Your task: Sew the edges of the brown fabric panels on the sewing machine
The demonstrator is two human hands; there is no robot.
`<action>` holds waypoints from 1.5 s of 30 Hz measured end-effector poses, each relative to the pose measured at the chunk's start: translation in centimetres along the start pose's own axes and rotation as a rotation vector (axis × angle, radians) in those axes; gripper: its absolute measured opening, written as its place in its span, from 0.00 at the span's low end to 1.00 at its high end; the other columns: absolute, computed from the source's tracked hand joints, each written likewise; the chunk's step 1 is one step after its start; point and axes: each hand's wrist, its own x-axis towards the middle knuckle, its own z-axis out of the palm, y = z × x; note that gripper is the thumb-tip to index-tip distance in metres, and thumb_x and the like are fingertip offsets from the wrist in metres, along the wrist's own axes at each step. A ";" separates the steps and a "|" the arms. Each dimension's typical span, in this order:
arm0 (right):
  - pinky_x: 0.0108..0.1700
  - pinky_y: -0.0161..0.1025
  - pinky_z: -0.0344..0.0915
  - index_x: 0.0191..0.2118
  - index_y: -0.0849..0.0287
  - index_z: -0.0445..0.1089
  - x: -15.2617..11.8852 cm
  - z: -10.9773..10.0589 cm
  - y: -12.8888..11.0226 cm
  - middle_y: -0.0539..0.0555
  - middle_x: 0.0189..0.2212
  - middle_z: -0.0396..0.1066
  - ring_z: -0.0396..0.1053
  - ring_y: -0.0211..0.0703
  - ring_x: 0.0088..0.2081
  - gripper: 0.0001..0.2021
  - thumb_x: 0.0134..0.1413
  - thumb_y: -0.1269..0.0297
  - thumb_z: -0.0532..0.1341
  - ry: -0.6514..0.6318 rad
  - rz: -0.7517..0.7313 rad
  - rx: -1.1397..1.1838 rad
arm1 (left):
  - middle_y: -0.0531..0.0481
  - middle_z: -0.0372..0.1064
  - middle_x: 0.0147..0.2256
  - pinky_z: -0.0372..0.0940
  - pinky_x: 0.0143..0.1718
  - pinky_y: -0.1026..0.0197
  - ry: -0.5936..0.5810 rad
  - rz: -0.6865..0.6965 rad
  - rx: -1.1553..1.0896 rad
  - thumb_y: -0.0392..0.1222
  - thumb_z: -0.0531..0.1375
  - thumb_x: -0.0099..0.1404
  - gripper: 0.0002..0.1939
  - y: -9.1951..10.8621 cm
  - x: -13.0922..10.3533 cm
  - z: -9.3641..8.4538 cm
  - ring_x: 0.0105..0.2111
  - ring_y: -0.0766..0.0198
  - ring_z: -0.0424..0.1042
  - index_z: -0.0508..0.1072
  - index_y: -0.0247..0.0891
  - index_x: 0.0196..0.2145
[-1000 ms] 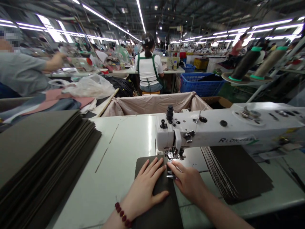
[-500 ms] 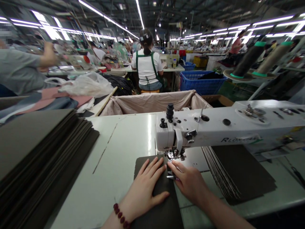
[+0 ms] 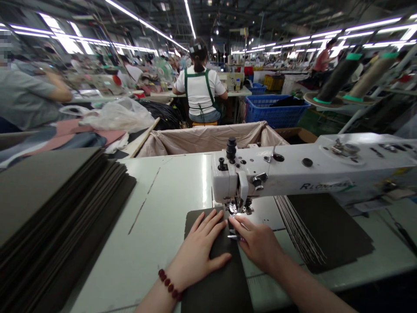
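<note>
A dark fabric panel [image 3: 224,282] lies on the pale green table, its far edge by the needle area of the white sewing machine [image 3: 276,174]. My left hand [image 3: 203,248] rests flat on the panel with its fingers spread, a dark red bead bracelet at the wrist. Right beside the presser foot [image 3: 233,206], my right hand [image 3: 259,243] has its fingertips on the panel's right edge. Small metal snips [image 3: 233,237] are held in this hand, blades pointing left; their handles are mostly hidden under the fingers.
A tall stack of dark panels [image 3: 48,195] fills the left side. More panels [image 3: 325,234] lie beneath the machine arm. Behind the table are a cloth-lined bin [image 3: 202,139], a blue basket [image 3: 276,111] and a seated person [image 3: 200,87]. Thread cones [image 3: 339,78] stand at right.
Both hands keep nearly the same pose on the panel. The view has shifted slightly. The seated person's elbows have spread outward, and the person at far left has lowered an arm.
</note>
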 end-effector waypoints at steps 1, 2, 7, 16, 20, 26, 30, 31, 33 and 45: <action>0.52 0.43 0.65 0.64 0.52 0.52 0.0 0.0 0.0 0.51 0.61 0.58 0.66 0.46 0.53 0.30 0.55 0.71 0.52 0.001 -0.001 0.000 | 0.50 0.43 0.67 0.41 0.65 0.43 0.008 0.003 -0.002 0.55 0.60 0.61 0.35 0.0 0.1 0.0 0.66 0.52 0.42 0.56 0.44 0.63; 0.52 0.43 0.65 0.64 0.52 0.53 0.0 0.0 0.0 0.51 0.61 0.58 0.66 0.46 0.53 0.30 0.55 0.71 0.52 0.004 -0.002 0.000 | 0.49 0.44 0.66 0.42 0.65 0.43 0.019 0.009 -0.008 0.54 0.60 0.61 0.35 0.0 0.2 0.0 0.66 0.52 0.43 0.56 0.44 0.62; 0.51 0.43 0.65 0.63 0.50 0.54 -0.2 0.0 0.0 0.50 0.61 0.59 0.66 0.46 0.52 0.29 0.56 0.70 0.53 0.017 -0.002 -0.004 | 0.48 0.49 0.65 0.43 0.65 0.42 0.060 0.034 -0.040 0.54 0.61 0.61 0.34 -0.3 0.2 0.0 0.65 0.51 0.47 0.58 0.44 0.61; 0.48 0.40 0.65 0.63 0.49 0.54 -0.3 -0.2 -0.1 0.51 0.59 0.60 0.67 0.46 0.51 0.27 0.57 0.68 0.54 0.037 0.008 -0.019 | 0.49 0.54 0.63 0.44 0.65 0.42 0.089 0.050 -0.068 0.51 0.60 0.62 0.28 -0.5 -0.2 -0.5 0.63 0.53 0.53 0.62 0.46 0.58; 0.47 0.40 0.65 0.63 0.49 0.55 -0.5 -0.2 -0.2 0.51 0.59 0.60 0.67 0.45 0.50 0.27 0.58 0.68 0.54 0.048 0.006 -0.019 | 0.49 0.54 0.63 0.43 0.65 0.43 0.072 0.030 -0.065 0.51 0.59 0.63 0.26 -0.5 -0.3 -0.5 0.63 0.54 0.53 0.63 0.47 0.58; 0.47 0.40 0.65 0.62 0.48 0.55 -0.5 -0.2 -0.2 0.50 0.58 0.61 0.68 0.45 0.49 0.26 0.58 0.68 0.54 0.059 0.012 -0.018 | 0.48 0.53 0.63 0.44 0.65 0.42 0.075 0.035 -0.058 0.51 0.59 0.63 0.26 -0.6 -0.3 -0.2 0.63 0.53 0.52 0.62 0.46 0.58; 0.46 0.39 0.65 0.62 0.48 0.56 -0.4 -0.3 -0.2 0.51 0.58 0.61 0.68 0.45 0.49 0.26 0.58 0.68 0.55 0.053 0.017 -0.025 | 0.48 0.53 0.63 0.44 0.65 0.42 0.074 0.040 -0.047 0.51 0.58 0.64 0.26 -0.7 -0.3 -0.1 0.63 0.53 0.52 0.62 0.46 0.58; 0.46 0.39 0.65 0.62 0.47 0.56 -0.4 -0.3 -0.2 0.51 0.58 0.61 0.68 0.45 0.49 0.26 0.58 0.68 0.55 0.051 0.019 -0.026 | 0.48 0.53 0.63 0.44 0.65 0.42 0.074 0.041 -0.044 0.50 0.58 0.64 0.26 -0.7 -0.3 -0.1 0.63 0.53 0.52 0.61 0.46 0.59; 0.46 0.39 0.65 0.62 0.47 0.56 -0.4 -0.3 -0.2 0.51 0.58 0.61 0.68 0.45 0.49 0.26 0.58 0.67 0.55 0.047 0.023 -0.024 | 0.48 0.53 0.63 0.44 0.65 0.42 0.072 0.042 -0.042 0.50 0.58 0.64 0.26 -0.7 -0.3 -0.1 0.63 0.53 0.52 0.61 0.46 0.59; 0.47 0.40 0.65 0.62 0.47 0.57 -0.5 -0.2 -0.2 0.51 0.58 0.60 0.68 0.45 0.49 0.26 0.58 0.68 0.55 0.042 0.031 -0.025 | 0.48 0.54 0.62 0.43 0.65 0.42 0.082 0.035 -0.053 0.48 0.58 0.64 0.25 -0.7 -0.3 -0.1 0.62 0.53 0.53 0.62 0.46 0.58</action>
